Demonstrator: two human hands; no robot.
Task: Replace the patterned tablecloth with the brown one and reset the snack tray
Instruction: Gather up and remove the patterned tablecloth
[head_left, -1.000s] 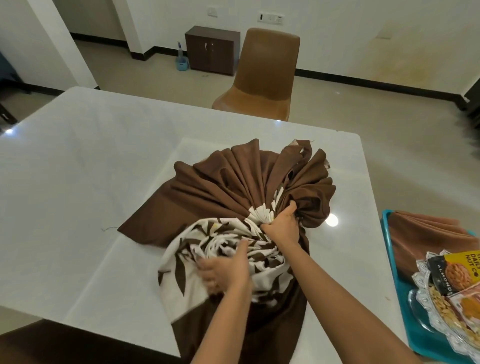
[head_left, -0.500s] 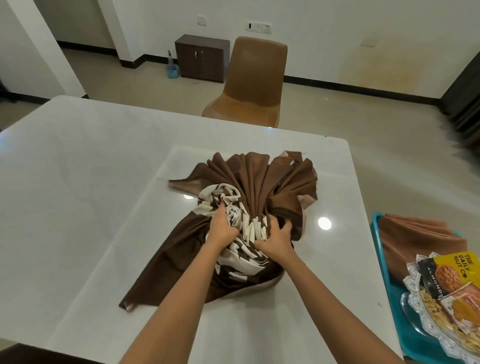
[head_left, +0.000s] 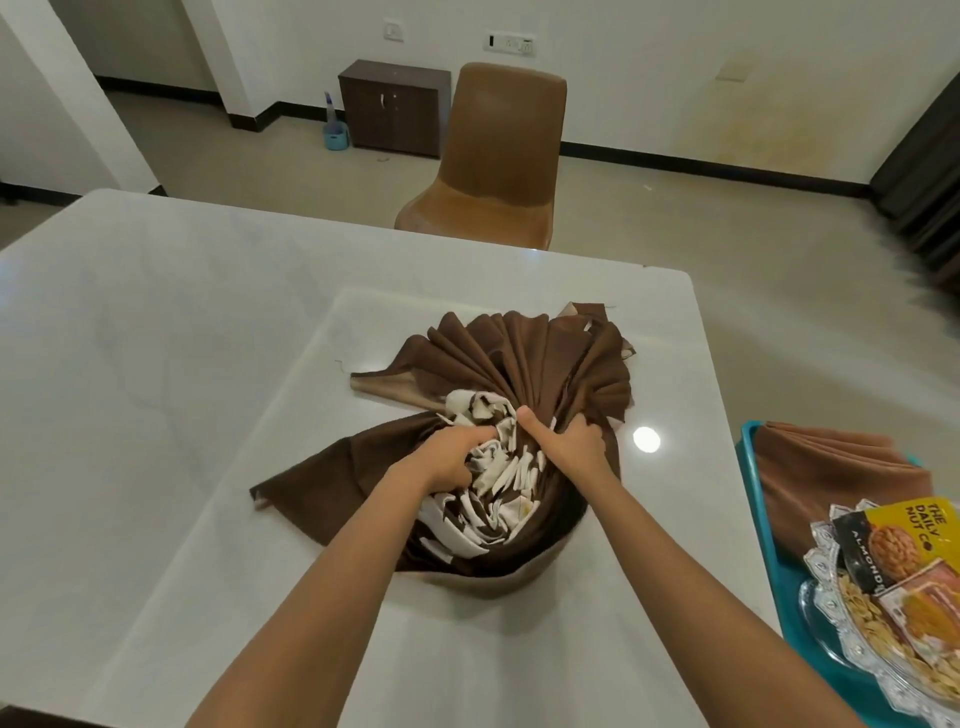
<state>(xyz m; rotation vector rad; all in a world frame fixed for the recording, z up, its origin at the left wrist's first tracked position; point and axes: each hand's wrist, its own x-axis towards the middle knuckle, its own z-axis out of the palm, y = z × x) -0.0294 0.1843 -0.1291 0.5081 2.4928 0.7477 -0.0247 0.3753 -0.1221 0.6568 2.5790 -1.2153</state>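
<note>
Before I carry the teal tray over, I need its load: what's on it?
The teal tray holds a folded brown cloth and a glass dish of nuts and snack packets. Under the dish is hidden.

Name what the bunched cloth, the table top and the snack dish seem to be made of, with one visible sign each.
Bunched cloth: matte woven fabric; it gathers into soft pleats. Table top: glossy white, perhaps polished stone or laminate; it reflects a bright spot. Snack dish: clear glass or plastic, undecidable; see-through faceted rim.
</note>
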